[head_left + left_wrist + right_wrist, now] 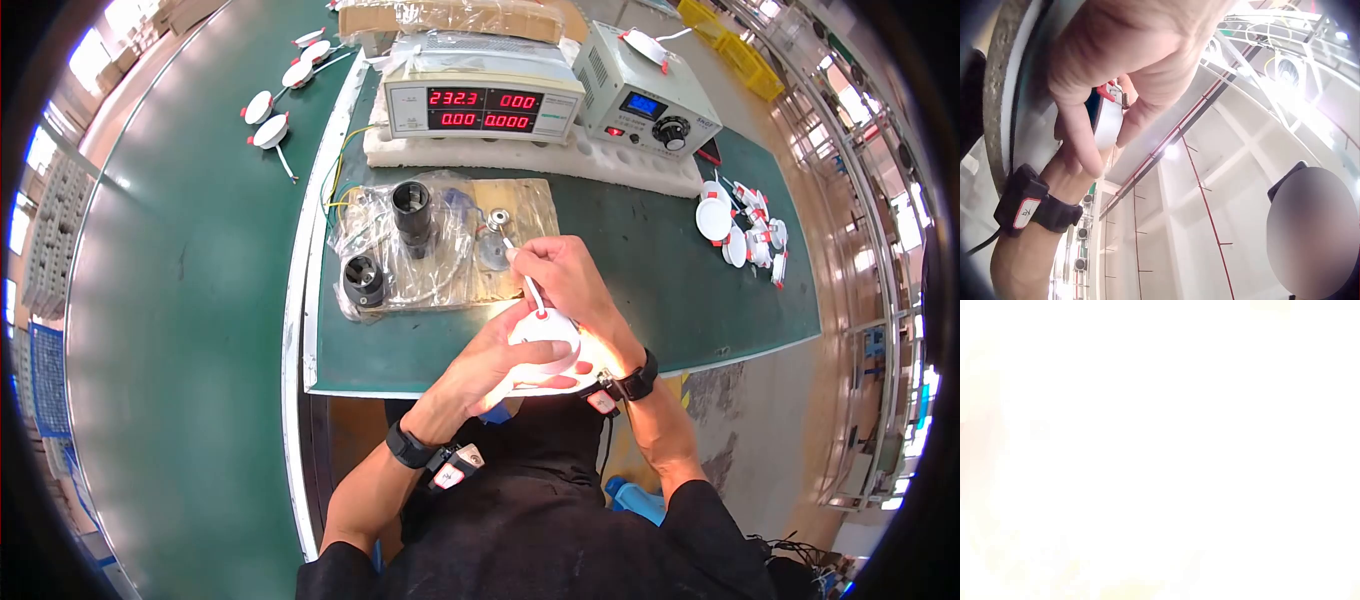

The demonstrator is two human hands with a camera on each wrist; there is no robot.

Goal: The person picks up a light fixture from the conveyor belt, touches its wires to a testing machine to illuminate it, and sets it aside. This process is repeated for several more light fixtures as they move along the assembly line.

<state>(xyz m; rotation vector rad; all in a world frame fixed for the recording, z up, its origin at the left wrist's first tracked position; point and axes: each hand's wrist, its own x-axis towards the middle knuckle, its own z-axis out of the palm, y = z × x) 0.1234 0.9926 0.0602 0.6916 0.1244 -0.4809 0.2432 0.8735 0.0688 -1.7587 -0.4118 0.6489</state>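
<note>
the tabletop (640, 305) spreads beyond both hands. farthest ahead of the right hand (572, 285) stands the meter (555, 105), lit with red figures, and to its right the dial box (655, 95). nearer, just ahead of the fingertips and off to the left hand's (485, 365) far side, lies the board (530, 205), bearing the tall socket (412, 215) and the short socket (363, 282), both well to the left of the right hand. a heap of other lamps (714, 218) lies well apart, to the right of the right hand.

the lamp (560, 330) is in the left hand, at the near edge of the tabletop: thumb across its white face, fingers around the rim. in the left wrist view a red clip (1106, 92) and a spring (1125, 100) show at the lamp's side.

the relation that counts is the cord's line. the cord (535, 294) leaves the lamp on the side away from the body and slants forward, slightly left, through the right hand, whose thumb and fingers pinch it near the free end. that end points at the disc (492, 252) and the small knob (499, 216), both just ahead of the right hand, the nearer one. whether the tip touches either, i cannot tell; the right wrist view is washed out.
</note>
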